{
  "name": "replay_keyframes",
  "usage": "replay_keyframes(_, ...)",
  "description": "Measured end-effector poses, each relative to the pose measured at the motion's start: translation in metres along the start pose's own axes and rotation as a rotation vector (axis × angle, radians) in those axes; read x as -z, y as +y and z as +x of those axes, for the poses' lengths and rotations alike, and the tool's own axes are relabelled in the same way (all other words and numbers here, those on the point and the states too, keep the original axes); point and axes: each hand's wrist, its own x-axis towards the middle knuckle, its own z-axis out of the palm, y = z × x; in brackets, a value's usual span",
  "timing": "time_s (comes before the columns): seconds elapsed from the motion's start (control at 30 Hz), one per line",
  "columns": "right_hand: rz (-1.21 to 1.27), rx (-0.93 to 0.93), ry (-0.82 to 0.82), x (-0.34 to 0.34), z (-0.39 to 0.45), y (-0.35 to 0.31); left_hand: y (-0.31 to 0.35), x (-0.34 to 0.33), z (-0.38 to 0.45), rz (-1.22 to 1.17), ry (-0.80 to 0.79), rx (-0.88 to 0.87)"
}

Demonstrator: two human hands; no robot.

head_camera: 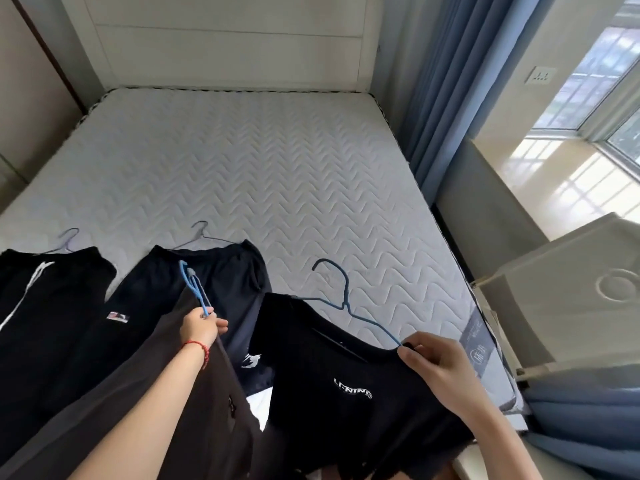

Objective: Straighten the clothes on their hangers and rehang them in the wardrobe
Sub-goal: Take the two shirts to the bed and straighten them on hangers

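Several dark garments lie along the near edge of the bare mattress [263, 161]. My left hand [201, 327] grips a light blue hanger [195, 289] that carries a dark grey garment [166, 393]. My right hand [440, 365] pinches the collar of a black T-shirt [339, 393] with white lettering, together with one arm of its dark blue wire hanger [343, 299]. That hanger's hook points up over the mattress. Behind lie navy shorts [221, 271] and black trousers with a white stripe [41, 306], each on a thin wire hanger.
A white headboard [225, 39] stands at the far end of the bed. Blue curtains [446, 81] hang at the right beside a window sill [561, 174]. A white cabinet corner [571, 289] juts in at the right, close to my right hand.
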Motion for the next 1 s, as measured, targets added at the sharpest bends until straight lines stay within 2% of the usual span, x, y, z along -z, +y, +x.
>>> replay_keyframes(0.17, -0.033, -0.027, -0.051, -0.001, 0.032, -0.001, 0.011, -0.017, 0.023, 0.045, 0.023, 0.039)
replay_keyframes(0.27, -0.055, -0.035, -0.077, -0.004, 0.049, -0.002, 0.017, -0.027, 0.031, 0.200, -0.053, -0.004)
replay_keyframes(0.33, -0.055, -0.042, -0.090, -0.005, 0.061, -0.003, 0.022, -0.041, 0.029, 0.221, -0.186, -0.105)
replay_keyframes(0.47, -0.079, -0.058, -0.127, -0.004, 0.079, -0.003, 0.045, -0.071, 0.007, 0.416, -0.412, -0.474)
replay_keyframes(0.53, -0.116, -0.063, -0.145, 0.001, 0.085, -0.001, 0.051, -0.082, 0.003, 0.477, -0.484, -0.566)
replay_keyframes(0.77, -0.183, -0.083, -0.129, 0.030, 0.096, 0.014, 0.052, -0.106, -0.008, 0.579, -0.618, -0.545)
replay_keyframes(1.0, -0.229, -0.030, 0.015, 0.085, 0.101, 0.025, 0.078, -0.129, -0.034, 0.414, -0.558, -0.563)
